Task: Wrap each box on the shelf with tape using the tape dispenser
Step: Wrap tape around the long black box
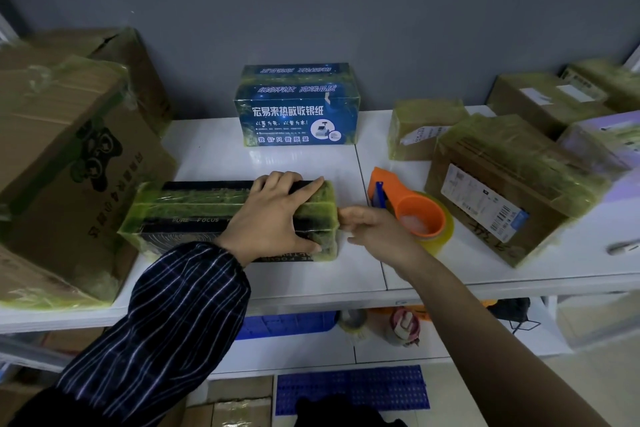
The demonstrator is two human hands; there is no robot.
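Observation:
A long black box (194, 218) wound in yellowish tape lies on the white shelf (311, 274). My left hand (277, 215) lies over its right end, fingers curled over the far top edge and thumb on the near side. My right hand (377, 229) is just right of the box with fingers extended, its fingertips touching the box's right end. The orange tape dispenser (412, 211), with its roll of yellowish tape, stands on the shelf right behind my right hand, not held.
A blue printed box (298, 114) stands at the back by the grey wall. Large taped cartons (62, 166) crowd the left. Several taped parcels (509, 184) fill the right. A lower shelf holds a blue crate (287, 322) and tape rolls.

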